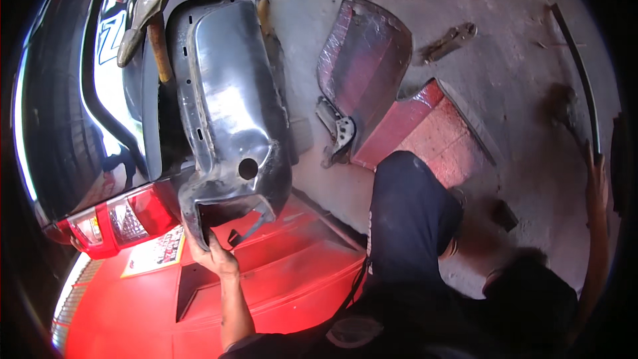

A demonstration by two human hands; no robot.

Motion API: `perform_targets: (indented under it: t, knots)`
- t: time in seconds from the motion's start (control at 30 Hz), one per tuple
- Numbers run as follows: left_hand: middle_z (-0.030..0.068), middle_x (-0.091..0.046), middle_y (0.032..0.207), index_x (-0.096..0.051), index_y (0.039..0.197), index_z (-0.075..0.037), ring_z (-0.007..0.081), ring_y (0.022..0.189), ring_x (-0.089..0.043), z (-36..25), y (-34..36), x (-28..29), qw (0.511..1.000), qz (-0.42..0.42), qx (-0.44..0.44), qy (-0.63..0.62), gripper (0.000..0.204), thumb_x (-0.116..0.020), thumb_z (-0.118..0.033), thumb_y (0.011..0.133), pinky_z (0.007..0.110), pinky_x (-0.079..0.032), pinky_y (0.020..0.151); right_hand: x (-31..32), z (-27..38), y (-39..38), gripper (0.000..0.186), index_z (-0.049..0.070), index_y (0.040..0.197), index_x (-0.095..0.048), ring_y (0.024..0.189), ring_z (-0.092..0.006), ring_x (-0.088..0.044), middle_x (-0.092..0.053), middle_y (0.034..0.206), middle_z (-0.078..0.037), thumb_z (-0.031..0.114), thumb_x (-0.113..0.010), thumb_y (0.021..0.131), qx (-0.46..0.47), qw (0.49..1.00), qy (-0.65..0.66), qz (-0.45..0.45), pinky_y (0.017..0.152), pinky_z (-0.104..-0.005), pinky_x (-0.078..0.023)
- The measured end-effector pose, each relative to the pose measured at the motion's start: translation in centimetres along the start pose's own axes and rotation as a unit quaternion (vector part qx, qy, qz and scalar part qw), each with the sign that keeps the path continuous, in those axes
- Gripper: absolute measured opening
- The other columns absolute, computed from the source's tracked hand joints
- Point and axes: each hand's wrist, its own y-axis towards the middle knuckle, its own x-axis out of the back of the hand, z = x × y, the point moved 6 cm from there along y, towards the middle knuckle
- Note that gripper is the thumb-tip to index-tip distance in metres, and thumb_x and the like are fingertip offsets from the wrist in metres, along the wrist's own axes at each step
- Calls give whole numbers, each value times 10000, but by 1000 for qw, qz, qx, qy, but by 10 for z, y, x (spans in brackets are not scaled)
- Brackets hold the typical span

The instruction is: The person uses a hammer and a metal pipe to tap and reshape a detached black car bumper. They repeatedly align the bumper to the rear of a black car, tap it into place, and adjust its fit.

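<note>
The left hand [214, 256] is reaching up and forward from the lower middle of the view; its bare forearm is rising almost straight from a dark sleeve near the bottom edge; the wrist is bending slightly back; the fingers are curling closed in a grip, with the knuckles turned toward the camera and the thumb hidden. The right hand [596, 171] is stretching far out to the person's right, near the rim of the picture; its arm is running long, bare and nearly straight up along that edge; the fingers are pointing upward; whether they are gripping or resting loose is too dim to tell.
</note>
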Motion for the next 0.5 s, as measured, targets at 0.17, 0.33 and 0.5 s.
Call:
perform_targets:
  t: [0.17,0.33,0.5]
  knots:
    - [177,-615,1299,-543,1353,89,265,1189,-582,7,-3,4,999,-17,0,36,422,-538,-139,998,397,-423,1044,-26,-17,6,644,137,1524,-359,970,-371,-670,-585,1182,-284,139,-602,928,9,1000,-8,-20,802,-434,-570]
    - [244,-576,1369,-472,1422,117,323,1253,-557,4,-4,7,999,3,-1,46,555,-595,-172,963,432,-379,1105,-15,-10,23,531,78,1448,-443,913,-312,-678,-617,1092,-237,150,-597,945,37,998,45,-4,753,-398,-563]
    - [257,-465,1488,-388,1476,123,339,1388,-451,0,-6,7,998,49,-19,19,719,-597,-354,980,449,-313,1168,79,85,56,438,20,1373,-527,857,-254,-686,-649,1002,-189,162,-592,963,118,946,297,52,704,-363,-556]
